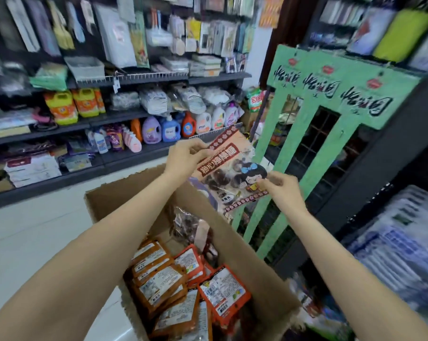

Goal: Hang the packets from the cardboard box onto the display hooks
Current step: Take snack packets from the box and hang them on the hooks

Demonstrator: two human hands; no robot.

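- Head view: at the centre of the frame both hands held one flat snack packet (pixel 229 166) up above the open cardboard box (pixel 264 286).
- The left hand (pixel 186 157) pinched the packet's upper left edge, near its dark red patterned header, with fingers curled over the top.
- The right hand (pixel 280 190) pinched the packet's lower right edge, thumb and fingertips closed on it.
- The packet was tilted, header toward the upper left, and showed a cartoon figure with a blue bow; a second packet seemed to lie behind it, though the blur made that hard to tell.
- The box filled the lower centre of the frame, flaps raised, and held many orange packets (pixel 163 286) with white labels, lying in loose stacks, plus a clear bag of dark contents (pixel 188 225) farther back.
- A green display stand (pixel 331 114) with black brush lettering stood in the right half of the frame, just behind the held packet.
- Shelves (pixel 124 119) with detergent bottles (pixel 168 129) and hanging goods filled the upper left.
- Blue-and-white packs (pixel 400 244) lay at the right edge.
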